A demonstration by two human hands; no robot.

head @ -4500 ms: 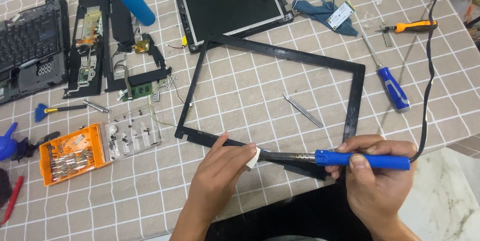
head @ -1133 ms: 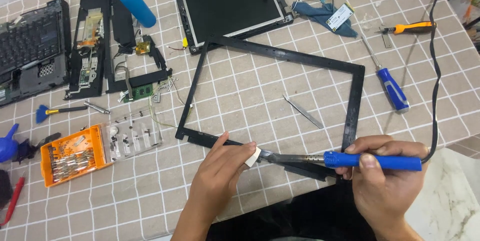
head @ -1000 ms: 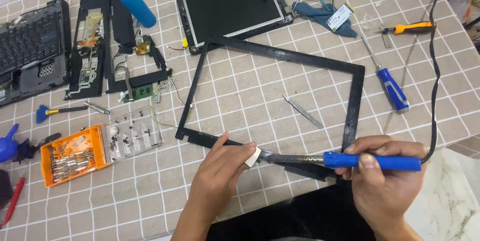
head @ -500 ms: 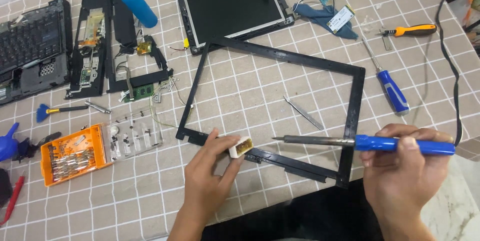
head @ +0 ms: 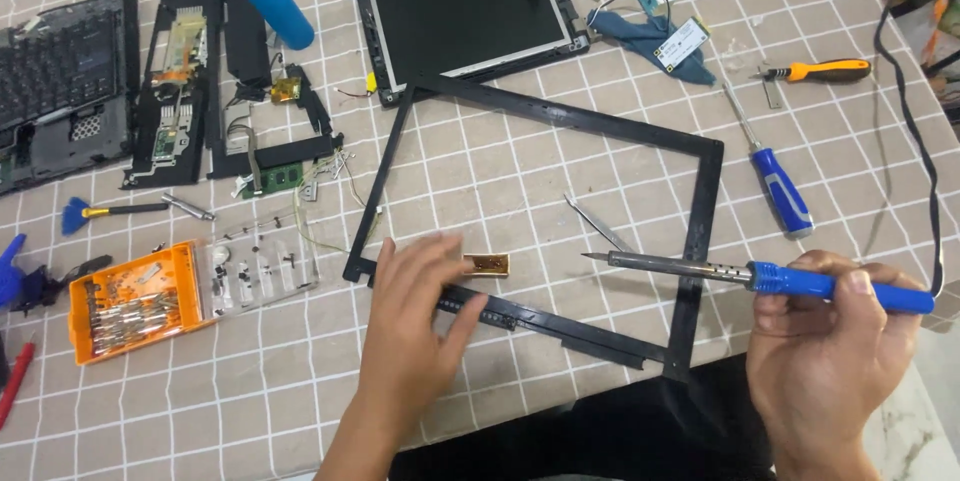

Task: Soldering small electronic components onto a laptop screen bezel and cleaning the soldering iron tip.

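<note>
Left hand lies flat and open, pinning the bezel beside a gold part; right hand grips the iron tight, best kept level, tip clear.

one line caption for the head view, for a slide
Left hand flat on a black bezel, right hand holding a blue soldering iron above it.

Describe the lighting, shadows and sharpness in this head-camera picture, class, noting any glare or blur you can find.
Head view: soft, even light on the tiled tablecloth; only faint shadows under the left hand and black bezel frame. Mild sheen on the dark screen panel, no harsh glare. The soldering iron in the right hand is sharp; slight softness towards the edges.
</note>
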